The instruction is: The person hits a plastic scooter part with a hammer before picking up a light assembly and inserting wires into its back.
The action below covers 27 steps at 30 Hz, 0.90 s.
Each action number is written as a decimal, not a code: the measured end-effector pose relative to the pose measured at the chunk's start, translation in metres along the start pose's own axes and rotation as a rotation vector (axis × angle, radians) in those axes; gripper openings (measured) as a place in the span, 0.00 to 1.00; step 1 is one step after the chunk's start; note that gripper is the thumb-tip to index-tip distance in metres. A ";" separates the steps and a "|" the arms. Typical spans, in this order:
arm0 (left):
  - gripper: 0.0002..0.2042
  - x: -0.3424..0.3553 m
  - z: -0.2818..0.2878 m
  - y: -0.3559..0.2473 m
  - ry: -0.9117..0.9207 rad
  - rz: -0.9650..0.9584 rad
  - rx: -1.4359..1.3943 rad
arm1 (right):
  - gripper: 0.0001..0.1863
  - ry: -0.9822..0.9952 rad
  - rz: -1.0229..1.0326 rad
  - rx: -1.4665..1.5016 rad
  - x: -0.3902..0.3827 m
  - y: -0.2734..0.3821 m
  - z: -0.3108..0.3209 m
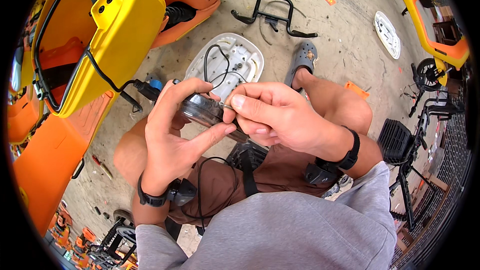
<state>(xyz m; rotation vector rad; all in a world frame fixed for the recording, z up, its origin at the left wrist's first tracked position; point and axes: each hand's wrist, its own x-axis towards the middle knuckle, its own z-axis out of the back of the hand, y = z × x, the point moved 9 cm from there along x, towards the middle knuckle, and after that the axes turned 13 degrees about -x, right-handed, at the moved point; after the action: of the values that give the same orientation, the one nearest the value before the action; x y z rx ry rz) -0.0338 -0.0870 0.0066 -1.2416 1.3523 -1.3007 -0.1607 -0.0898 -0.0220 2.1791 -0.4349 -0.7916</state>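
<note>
Before the white tray [255, 54], my left hand [170, 132] grips the dark casing [201, 108]; my right hand [280, 120] should guide its pinched metal piece [226, 105] straight.

The shirt [290, 230] is grey and short-sleeved, the shorts [217, 187] brown, the clog [300, 59] grey with round holes and a tan charm [310, 54]. Left hand [170, 132] and right hand [274, 115] are bare; each has a black wristband [352, 149] and blocky black pod [321, 172]. A thin black cable [199, 190] loops over the shorts.
</note>
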 end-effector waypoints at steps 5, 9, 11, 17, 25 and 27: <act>0.30 -0.001 0.003 0.000 -0.013 -0.014 0.044 | 0.15 -0.049 0.032 -0.128 0.000 0.005 0.006; 0.29 0.000 0.007 0.005 -0.050 0.006 0.014 | 0.14 -0.209 0.217 -0.420 0.002 0.011 0.009; 0.29 0.001 0.006 0.006 -0.050 0.043 -0.010 | 0.13 -0.280 0.265 -0.609 0.000 0.017 0.011; 0.29 -0.001 0.009 0.010 -0.053 0.058 -0.050 | 0.10 -0.352 0.261 -0.943 -0.005 0.033 0.008; 0.29 0.001 0.007 0.012 -0.017 0.046 0.007 | 0.09 -0.350 0.298 -1.044 -0.006 0.031 0.008; 0.29 0.001 0.007 0.013 -0.021 0.058 0.012 | 0.09 -0.362 0.308 -1.025 -0.005 0.027 0.008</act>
<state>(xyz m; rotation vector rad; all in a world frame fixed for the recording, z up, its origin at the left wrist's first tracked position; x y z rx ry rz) -0.0281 -0.0894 -0.0064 -1.1956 1.3541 -1.2503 -0.1714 -0.1092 -0.0041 0.9996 -0.4006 -0.9504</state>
